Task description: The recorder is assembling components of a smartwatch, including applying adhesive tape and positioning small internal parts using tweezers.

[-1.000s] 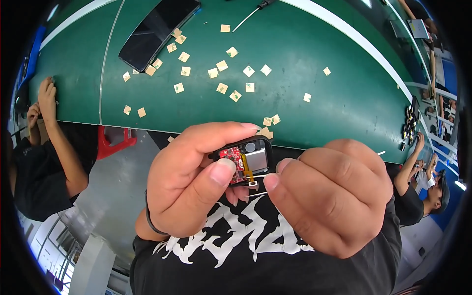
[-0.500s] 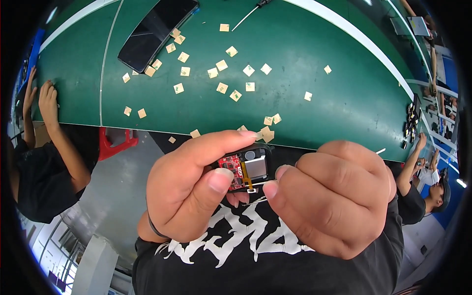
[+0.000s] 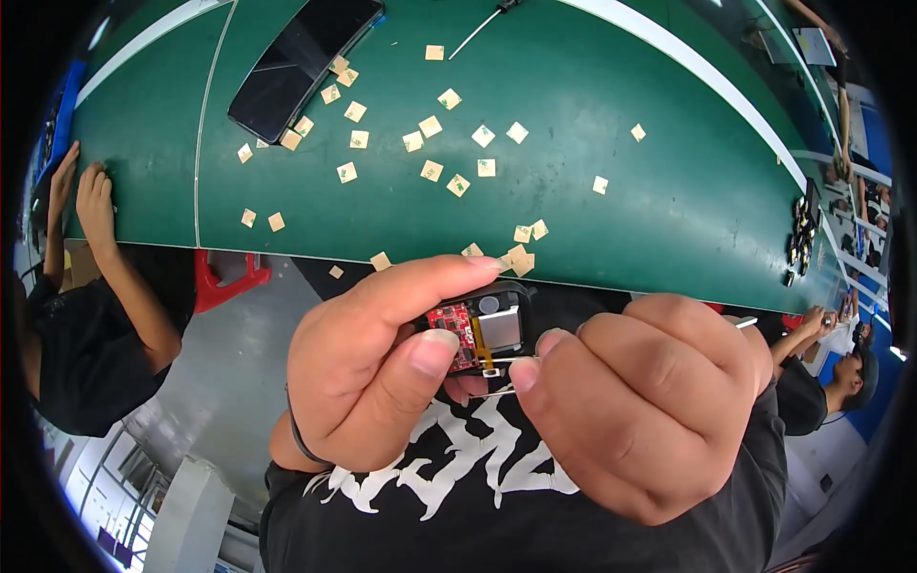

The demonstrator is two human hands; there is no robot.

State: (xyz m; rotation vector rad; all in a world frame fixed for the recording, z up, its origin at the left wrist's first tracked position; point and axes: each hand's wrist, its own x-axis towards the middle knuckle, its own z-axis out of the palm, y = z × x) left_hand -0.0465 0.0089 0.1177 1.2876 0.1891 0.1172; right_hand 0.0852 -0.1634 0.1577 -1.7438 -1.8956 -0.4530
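My left hand [image 3: 368,368] is closed round a small black device housing [image 3: 524,310], with the thumb on its face and the forefinger along its top edge. Inside the housing show a red circuit board [image 3: 449,323], a silver rectangular part [image 3: 501,329], a round grey part [image 3: 489,305] and an amber flex strip [image 3: 480,344]. My right hand [image 3: 650,401] pinches metal tweezers [image 3: 746,323], whose back end sticks out beyond the knuckles. One thin tip reaches the lower edge of the device by the flex strip; the other passes below it. Whether the tips grip anything, I cannot tell.
On the green table [image 3: 573,95] lie several square tan adhesive pieces [image 3: 431,126], a black phone [image 3: 304,67] and a screwdriver [image 3: 475,36]. Small black parts [image 3: 800,239] are heaped at the right edge. Other people sit at left and right; a red stool [image 3: 229,282] stands left.
My right hand has moved slightly down, and the tweezers' back end shows more. The left hand and device have barely shifted. At the far right, a co-worker's arm has lowered.
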